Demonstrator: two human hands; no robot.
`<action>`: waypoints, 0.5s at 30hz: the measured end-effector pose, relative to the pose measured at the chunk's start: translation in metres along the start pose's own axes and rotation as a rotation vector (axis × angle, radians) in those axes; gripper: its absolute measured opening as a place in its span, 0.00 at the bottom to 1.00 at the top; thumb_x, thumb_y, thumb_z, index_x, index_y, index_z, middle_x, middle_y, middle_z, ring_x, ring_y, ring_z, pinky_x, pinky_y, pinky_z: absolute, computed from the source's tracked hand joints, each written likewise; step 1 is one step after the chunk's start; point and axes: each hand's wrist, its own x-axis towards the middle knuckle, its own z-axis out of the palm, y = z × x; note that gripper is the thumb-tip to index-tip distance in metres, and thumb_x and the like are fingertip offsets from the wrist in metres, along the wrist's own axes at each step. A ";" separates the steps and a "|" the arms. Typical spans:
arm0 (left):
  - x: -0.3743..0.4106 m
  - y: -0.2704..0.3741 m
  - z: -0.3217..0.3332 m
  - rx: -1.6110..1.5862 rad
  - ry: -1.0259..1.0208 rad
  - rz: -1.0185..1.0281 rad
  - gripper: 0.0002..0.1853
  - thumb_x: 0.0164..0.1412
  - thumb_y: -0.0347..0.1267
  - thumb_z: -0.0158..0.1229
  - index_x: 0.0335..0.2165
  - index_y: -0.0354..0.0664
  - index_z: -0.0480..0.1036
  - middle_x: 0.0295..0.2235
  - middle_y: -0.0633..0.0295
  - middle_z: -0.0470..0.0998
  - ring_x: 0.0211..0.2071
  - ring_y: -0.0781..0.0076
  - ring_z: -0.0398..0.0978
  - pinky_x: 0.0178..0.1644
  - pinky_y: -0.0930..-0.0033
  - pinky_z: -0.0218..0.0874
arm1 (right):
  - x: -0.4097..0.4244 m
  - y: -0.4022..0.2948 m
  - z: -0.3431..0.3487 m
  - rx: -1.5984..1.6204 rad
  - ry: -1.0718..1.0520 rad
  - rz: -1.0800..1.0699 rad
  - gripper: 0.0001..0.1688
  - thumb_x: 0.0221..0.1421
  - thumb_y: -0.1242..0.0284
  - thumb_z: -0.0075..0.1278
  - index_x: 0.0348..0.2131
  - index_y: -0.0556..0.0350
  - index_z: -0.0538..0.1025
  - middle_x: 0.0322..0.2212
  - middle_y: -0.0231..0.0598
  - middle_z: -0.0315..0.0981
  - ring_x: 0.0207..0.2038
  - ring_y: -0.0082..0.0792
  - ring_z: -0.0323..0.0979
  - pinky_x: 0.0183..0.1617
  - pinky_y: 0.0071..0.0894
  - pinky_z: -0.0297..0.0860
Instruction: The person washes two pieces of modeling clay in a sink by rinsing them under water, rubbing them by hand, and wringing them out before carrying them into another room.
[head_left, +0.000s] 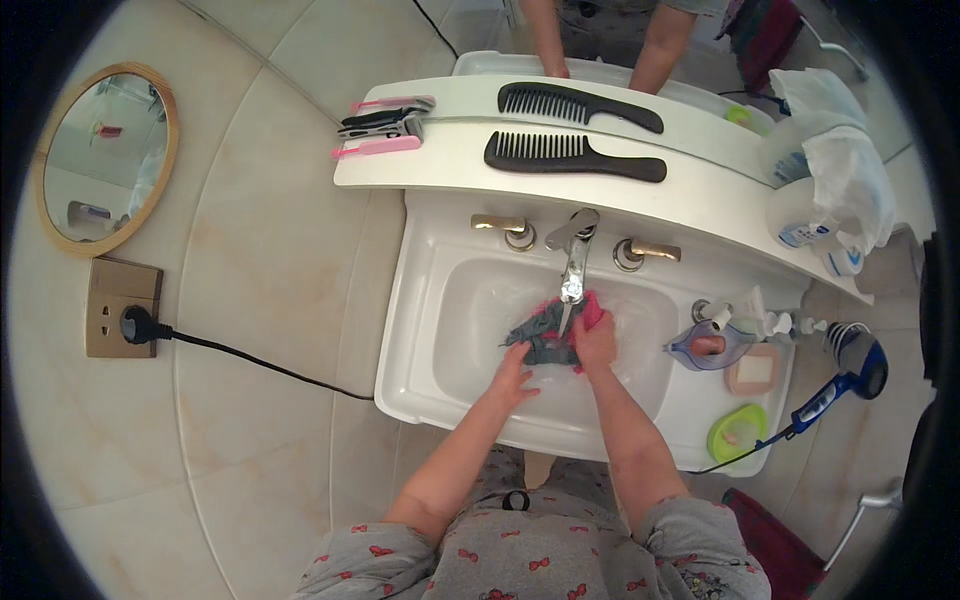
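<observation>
In the white washbasin lies a bunched wet cloth, part grey and part bright pink. Water runs onto it from the chrome faucet. My right hand grips the pink part at the cloth's right side. At the lower left edge of the cloth, my left hand has its fingers spread, with the fingertips touching or close to the grey part; it grips nothing that I can see.
Above the basin, a white shelf holds a black comb, razors and a white bottle. On the right rim are a soap box and a green dish. A blue hair dryer hangs beside them.
</observation>
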 end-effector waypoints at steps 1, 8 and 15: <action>-0.001 0.000 0.001 0.034 0.087 -0.025 0.40 0.52 0.50 0.58 0.61 0.56 0.53 0.59 0.63 0.57 0.58 0.56 0.54 0.55 0.29 0.48 | -0.009 0.003 -0.004 -0.014 -0.054 0.014 0.30 0.49 0.51 0.51 0.44 0.52 0.68 0.39 0.52 0.74 0.43 0.53 0.73 0.44 0.51 0.68; 0.017 0.021 -0.010 0.395 0.167 0.505 0.40 0.55 0.40 0.56 0.62 0.48 0.50 0.61 0.55 0.56 0.61 0.58 0.53 0.61 0.54 0.50 | 0.001 0.034 -0.007 -0.533 0.072 -0.561 0.36 0.41 0.54 0.58 0.48 0.51 0.69 0.40 0.43 0.74 0.47 0.45 0.70 0.48 0.49 0.66; -0.064 0.098 0.089 0.842 0.135 1.485 0.34 0.53 0.25 0.52 0.59 0.39 0.55 0.59 0.47 0.58 0.61 0.51 0.54 0.63 0.56 0.45 | -0.028 0.006 -0.002 -0.511 -0.557 -0.457 0.30 0.45 0.51 0.55 0.41 0.52 0.75 0.37 0.43 0.75 0.41 0.45 0.74 0.45 0.44 0.69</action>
